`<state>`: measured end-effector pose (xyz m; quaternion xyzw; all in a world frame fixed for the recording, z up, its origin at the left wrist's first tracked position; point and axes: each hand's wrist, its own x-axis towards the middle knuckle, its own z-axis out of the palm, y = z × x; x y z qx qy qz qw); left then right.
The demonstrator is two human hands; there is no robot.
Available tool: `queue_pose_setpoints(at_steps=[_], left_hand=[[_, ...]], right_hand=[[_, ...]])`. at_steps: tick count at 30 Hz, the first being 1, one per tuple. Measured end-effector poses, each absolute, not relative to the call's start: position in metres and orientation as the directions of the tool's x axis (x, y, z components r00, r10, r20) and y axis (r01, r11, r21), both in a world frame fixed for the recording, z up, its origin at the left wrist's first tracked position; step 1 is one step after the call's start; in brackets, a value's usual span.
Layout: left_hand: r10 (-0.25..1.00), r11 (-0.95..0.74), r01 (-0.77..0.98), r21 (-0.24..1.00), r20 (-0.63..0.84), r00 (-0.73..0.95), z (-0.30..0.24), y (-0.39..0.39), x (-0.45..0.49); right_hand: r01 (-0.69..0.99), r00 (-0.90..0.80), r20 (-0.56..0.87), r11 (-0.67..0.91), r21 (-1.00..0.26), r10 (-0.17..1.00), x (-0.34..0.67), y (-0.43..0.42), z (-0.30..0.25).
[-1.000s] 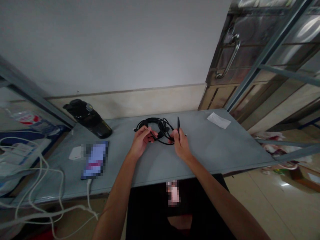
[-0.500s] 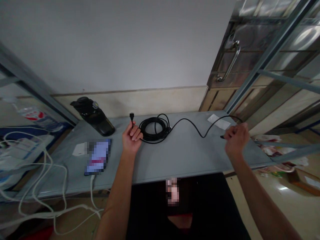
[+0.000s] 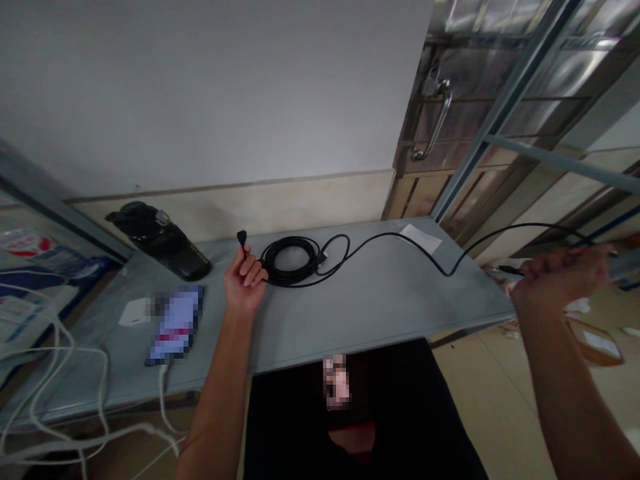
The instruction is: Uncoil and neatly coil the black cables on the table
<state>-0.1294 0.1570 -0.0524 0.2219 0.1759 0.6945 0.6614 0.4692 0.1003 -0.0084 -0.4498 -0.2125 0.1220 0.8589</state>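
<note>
A black cable lies on the grey shelf table, most of it in a round coil [image 3: 290, 281]. My left hand [image 3: 245, 280] is closed around one end just left of the coil, and that end's black connector [image 3: 242, 237] points up above the fingers. From the coil a loose, wavy length [image 3: 387, 235] runs right, past the table's edge. My right hand [image 3: 557, 275] grips this stretch out beyond the right edge. A dark connector tip [image 3: 509, 269] sticks out to the left of the right fist.
A black bottle [image 3: 163, 243] stands at the back left. Nearer lie a phone [image 3: 175, 327] and white cables [image 3: 105, 373]. A white paper [image 3: 420, 238] is at the table's back right. Metal posts [image 3: 510, 107] rise at the sides, with a wall behind.
My right hand has moved right, past the table's edge, drawing out more cable. My left hand keeps its hold. The view has turned slightly to the right.
</note>
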Motion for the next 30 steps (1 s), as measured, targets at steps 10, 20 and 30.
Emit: queue_pose_setpoints(at_steps=[10,20,30], left_hand=[[0.994,0.107,-0.759,0.642,-0.038,0.107,-0.060,0.163,-0.112],[0.998,0.057,-0.664,0.746,-0.062,0.015,-0.073,0.171,-0.097],[0.992,0.125,-0.600,0.790,-0.097,0.079,-0.073,0.167,-0.094]], right_hand=[[0.232,0.465,0.481,0.422,-0.876,0.743,0.300,0.110,-0.044],[0.487,-0.384,0.352,0.511,-0.709,0.854,0.098,0.114,-0.082],[0.652,-0.581,0.256,0.631,-0.421,0.772,0.073,0.135,-0.087]])
